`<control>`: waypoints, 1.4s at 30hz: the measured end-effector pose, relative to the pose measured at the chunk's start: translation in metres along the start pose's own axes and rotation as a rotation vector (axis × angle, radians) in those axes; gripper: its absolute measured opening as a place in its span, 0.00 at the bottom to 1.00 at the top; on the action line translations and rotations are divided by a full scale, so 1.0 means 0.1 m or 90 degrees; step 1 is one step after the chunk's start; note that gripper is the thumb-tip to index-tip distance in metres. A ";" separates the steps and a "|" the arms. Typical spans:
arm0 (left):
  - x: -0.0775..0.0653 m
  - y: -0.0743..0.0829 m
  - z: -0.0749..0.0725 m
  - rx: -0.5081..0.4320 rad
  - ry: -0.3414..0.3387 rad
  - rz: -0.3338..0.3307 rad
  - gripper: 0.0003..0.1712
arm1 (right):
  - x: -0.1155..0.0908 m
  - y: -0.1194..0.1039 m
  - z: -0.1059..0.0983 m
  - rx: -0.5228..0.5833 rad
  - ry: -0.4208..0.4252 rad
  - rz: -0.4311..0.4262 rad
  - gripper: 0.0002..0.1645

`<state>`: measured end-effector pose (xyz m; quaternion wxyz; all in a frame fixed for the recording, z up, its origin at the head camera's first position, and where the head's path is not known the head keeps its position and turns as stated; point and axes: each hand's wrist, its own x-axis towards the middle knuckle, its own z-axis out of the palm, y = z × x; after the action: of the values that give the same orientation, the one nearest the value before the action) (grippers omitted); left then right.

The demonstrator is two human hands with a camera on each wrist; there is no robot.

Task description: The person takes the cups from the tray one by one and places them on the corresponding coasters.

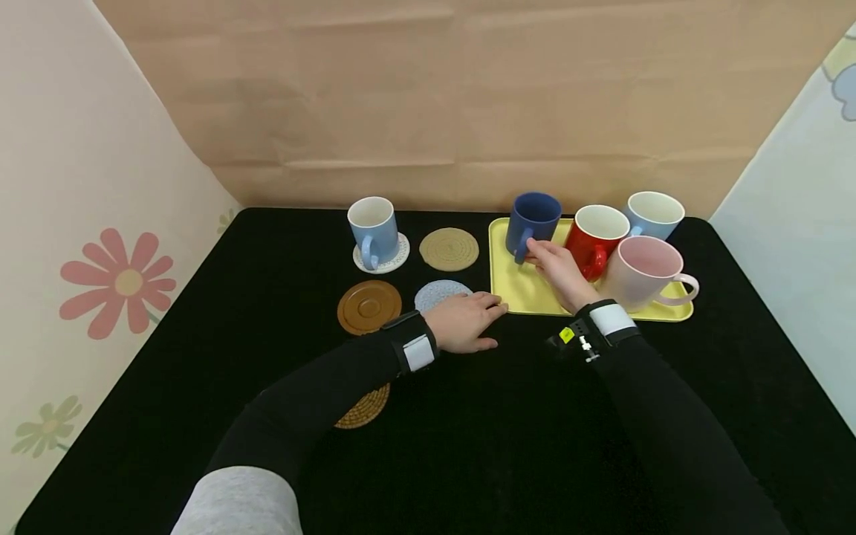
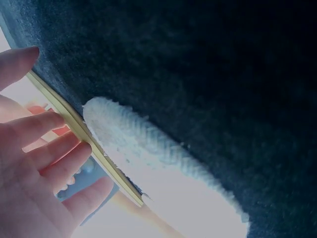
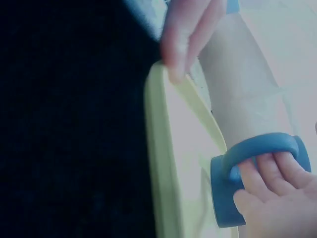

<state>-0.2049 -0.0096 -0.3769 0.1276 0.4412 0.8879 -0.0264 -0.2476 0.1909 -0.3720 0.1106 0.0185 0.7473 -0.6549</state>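
My right hand (image 1: pixel 562 271) grips the handle of a dark blue mug (image 1: pixel 535 212), which stands upright at the left end of a yellow tray (image 1: pixel 521 293). In the right wrist view, several fingers pass through the loop of the blue mug (image 3: pixel 225 203). My left hand (image 1: pixel 464 323) stretches its fingers to the tray's near left corner; in the left wrist view the fingertips (image 2: pixel 84 148) lie at the tray's rim (image 2: pixel 111 171). Behind that hand, a pale blue-grey coaster (image 1: pixel 441 291) is partly covered.
A red mug (image 1: pixel 591 241), a light blue mug (image 1: pixel 652 215) and a pale pink mug (image 1: pixel 638 275) crowd the tray's right. Another light blue mug (image 1: pixel 376 227) stands on a white coaster (image 1: pixel 399 256). Beige (image 1: pixel 449 250), brown (image 1: pixel 369 306) and woven (image 1: pixel 366 409) coasters lie nearby.
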 end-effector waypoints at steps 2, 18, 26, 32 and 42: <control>0.00 0.00 0.00 -0.003 -0.001 -0.002 0.39 | -0.02 0.01 -0.01 -0.017 0.017 -0.009 0.35; -0.01 0.03 -0.02 -0.001 -0.009 -0.009 0.38 | -0.08 0.06 -0.02 0.181 -0.082 0.048 0.29; -0.03 -0.01 0.00 -0.025 -0.028 -0.007 0.41 | -0.08 0.10 0.00 0.217 -0.091 0.039 0.25; -0.09 -0.09 0.04 -0.067 -0.038 -0.002 0.43 | -0.09 0.11 0.01 0.186 -0.085 0.018 0.25; -0.48 -0.33 0.01 -0.090 0.037 -0.037 0.42 | -0.14 0.12 0.05 0.157 -0.051 0.009 0.24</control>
<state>-0.2032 -0.0671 -0.3680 0.1320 0.4059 0.9032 0.0453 -0.2312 0.1888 -0.3817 0.1422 0.0111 0.6560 -0.7412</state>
